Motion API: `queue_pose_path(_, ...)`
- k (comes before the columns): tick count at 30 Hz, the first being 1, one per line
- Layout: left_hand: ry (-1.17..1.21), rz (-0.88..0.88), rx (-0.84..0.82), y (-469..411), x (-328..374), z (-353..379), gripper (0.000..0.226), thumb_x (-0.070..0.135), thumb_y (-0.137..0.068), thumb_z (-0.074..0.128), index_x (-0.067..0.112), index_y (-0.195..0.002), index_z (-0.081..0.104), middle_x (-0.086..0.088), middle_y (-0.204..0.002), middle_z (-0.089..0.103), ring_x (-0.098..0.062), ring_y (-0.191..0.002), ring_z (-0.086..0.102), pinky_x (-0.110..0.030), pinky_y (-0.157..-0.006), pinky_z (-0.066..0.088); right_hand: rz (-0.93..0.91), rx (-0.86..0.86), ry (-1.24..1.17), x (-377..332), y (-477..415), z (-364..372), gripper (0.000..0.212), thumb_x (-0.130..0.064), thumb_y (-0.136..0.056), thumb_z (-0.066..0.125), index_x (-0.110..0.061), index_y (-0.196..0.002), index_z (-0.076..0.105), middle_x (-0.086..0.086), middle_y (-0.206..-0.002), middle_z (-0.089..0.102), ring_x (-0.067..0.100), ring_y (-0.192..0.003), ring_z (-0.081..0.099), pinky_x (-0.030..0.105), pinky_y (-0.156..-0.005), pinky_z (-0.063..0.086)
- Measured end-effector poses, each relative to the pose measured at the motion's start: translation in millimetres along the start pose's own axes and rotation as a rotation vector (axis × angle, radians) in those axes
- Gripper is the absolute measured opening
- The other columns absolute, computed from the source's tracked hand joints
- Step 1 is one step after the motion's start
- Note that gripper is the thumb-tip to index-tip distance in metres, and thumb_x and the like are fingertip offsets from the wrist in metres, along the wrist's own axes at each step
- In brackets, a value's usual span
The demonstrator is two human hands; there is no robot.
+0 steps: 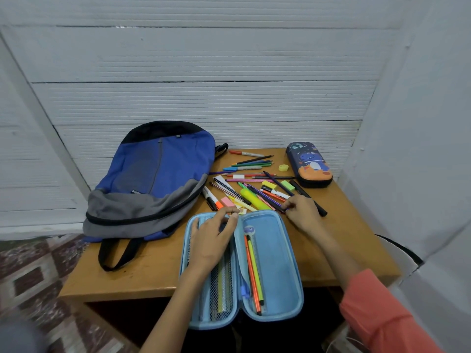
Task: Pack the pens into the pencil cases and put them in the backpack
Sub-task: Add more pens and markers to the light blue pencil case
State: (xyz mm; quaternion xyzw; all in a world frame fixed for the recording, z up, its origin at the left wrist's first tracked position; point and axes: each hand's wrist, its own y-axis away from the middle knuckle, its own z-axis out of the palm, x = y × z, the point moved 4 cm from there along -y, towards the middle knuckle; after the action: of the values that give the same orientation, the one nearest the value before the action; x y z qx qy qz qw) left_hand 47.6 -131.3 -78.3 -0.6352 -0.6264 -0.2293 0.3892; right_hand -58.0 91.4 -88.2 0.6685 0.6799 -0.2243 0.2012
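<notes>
A light blue pencil case (pixel 277 253) lies open at the table's front edge. An orange and a yellow pen (pixel 253 273) lie in its right half. More pens show behind the mesh pocket of its left half. My left hand (pixel 212 240) rests on that left half, fingers curled at the case's far rim. My right hand (pixel 302 212) pinches the end of a purple pen (pixel 265 196) in the pile of loose pens (pixel 251 179). A blue and grey backpack (pixel 153 179) lies zipped at the left. A dark dinosaur pencil case (pixel 309 164) sits closed at the back right.
Erasers, highlighters and a yellow sharpener (pixel 283 167) are mixed among the pens. A black marker (pixel 308 200) lies beside my right hand. The wooden table (pixel 142 276) stands against a white wall, with a white panel close on the right and patterned floor at the left.
</notes>
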Motion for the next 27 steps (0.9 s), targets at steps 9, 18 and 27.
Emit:
queue_pose_path(9, 0.000, -0.015, 0.007, -0.1, 0.0, -0.4, 0.035, 0.065, -0.087, 0.026, 0.052, -0.107, 0.052, 0.019, -0.081, 0.066, 0.009, -0.085, 0.057, -0.043, -0.115, 0.015, -0.104, 0.464, -0.616, -13.7, 20.1, -34.9, 0.016, -0.008, -0.088, 0.066, -0.014, -0.103, 0.064, -0.001, -0.092, 0.065, 0.014, -0.084, 0.061, 0.020, -0.066, 0.052)
queue_pose_path(18, -0.017, -0.009, 0.017, 0.2, 1.2, -1.2, 0.034, 0.060, -0.089, 0.027, 0.048, -0.107, 0.054, 0.018, -0.082, 0.067, 0.008, -0.086, 0.057, -0.042, -0.113, 0.018, -0.231, 0.383, -0.958, -61.0, 43.2, -59.4, 0.021, -0.006, -0.088, 0.067, -0.007, -0.108, 0.062, 0.009, -0.091, 0.066, 0.015, -0.064, 0.062, 0.023, -0.055, 0.051)
queue_pose_path(27, -0.010, -0.004, 0.016, 1.5, 2.7, -2.5, 0.032, 0.060, -0.089, 0.027, 0.050, -0.105, 0.053, 0.019, -0.080, 0.066, 0.007, -0.084, 0.058, -0.045, -0.112, 0.021, -0.061, 0.164, -1.128, -56.7, 43.2, -24.4, 0.010, -0.013, -0.094, 0.060, -0.016, -0.102, 0.065, 0.007, -0.087, 0.065, 0.011, -0.067, 0.058, 0.021, -0.048, 0.046)
